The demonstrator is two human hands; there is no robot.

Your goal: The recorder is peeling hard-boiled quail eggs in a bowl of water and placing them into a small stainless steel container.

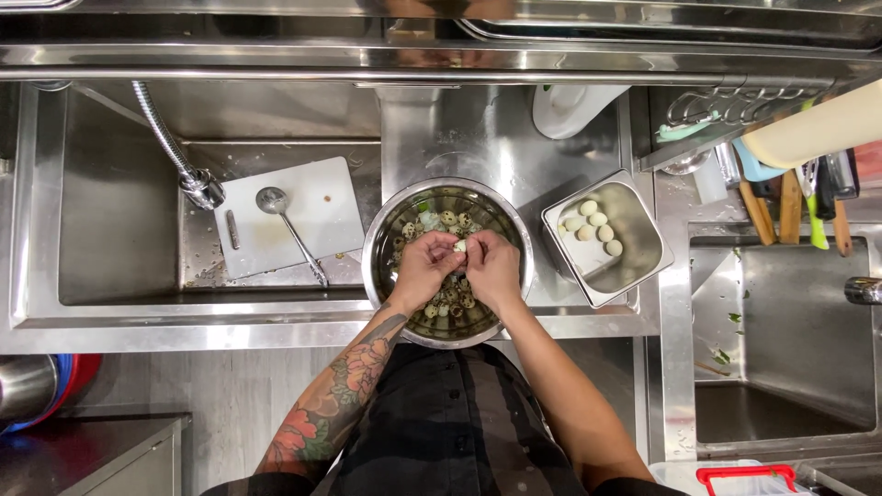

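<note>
Egg (459,246) — small, pale — pinched between fingertips of left hand (424,268) and right hand (492,266) over the bowl (381,230) of speckled eggs; peeled eggs (593,226) lie in the square pan (643,262) beside it.

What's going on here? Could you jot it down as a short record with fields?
place: steel sink counter
left hand: on a small egg, over the bowl
right hand: on the same egg
bowl: round, steel, holds speckled eggs in water
tray: square, steel, right of bowl, holds pale peeled eggs
left sink: white board with a ladle on it
</note>
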